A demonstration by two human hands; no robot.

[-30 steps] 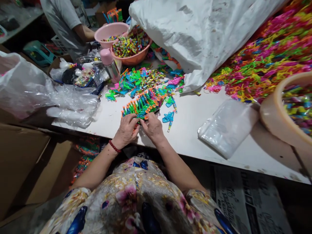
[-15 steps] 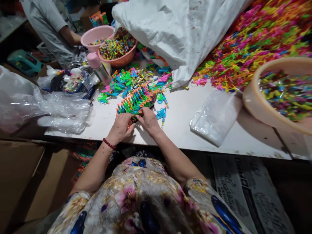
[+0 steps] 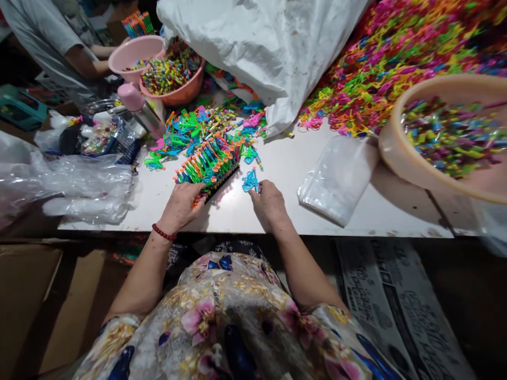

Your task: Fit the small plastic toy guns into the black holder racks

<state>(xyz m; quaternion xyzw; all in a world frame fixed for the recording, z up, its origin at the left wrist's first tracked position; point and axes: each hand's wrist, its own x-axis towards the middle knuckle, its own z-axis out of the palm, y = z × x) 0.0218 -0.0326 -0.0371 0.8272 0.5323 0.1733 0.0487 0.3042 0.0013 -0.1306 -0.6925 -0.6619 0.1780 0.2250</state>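
Observation:
My left hand [image 3: 182,207], with a red bead bracelet at its wrist, is closed round the near end of a dark rack [image 3: 222,183]. Upright rows of small plastic toys [image 3: 214,158], green, blue and orange, fill this rack. Off to the right, my right hand [image 3: 271,205] pinches a small blue plastic toy [image 3: 250,180] at its near end, low over the white table [image 3: 273,158]. Behind the rack lies a loose heap of similar toys [image 3: 186,129]. What the left fingertips press on is partly hidden.
Clear plastic bags [image 3: 338,179] lie to the right, beside a large peach basin [image 3: 439,184] of small colourful pieces. A white sack [image 3: 273,47] and a bright plastic heap [image 3: 368,68] are behind. Left are a pink-capped bottle [image 3: 140,111], basins [image 3: 174,95] and a co-worker's arm [image 3: 85,60].
My right hand has left the rack and moved right to the blue toy, which it now pinches. My left hand stays at the rack's near end. The view has shifted slightly.

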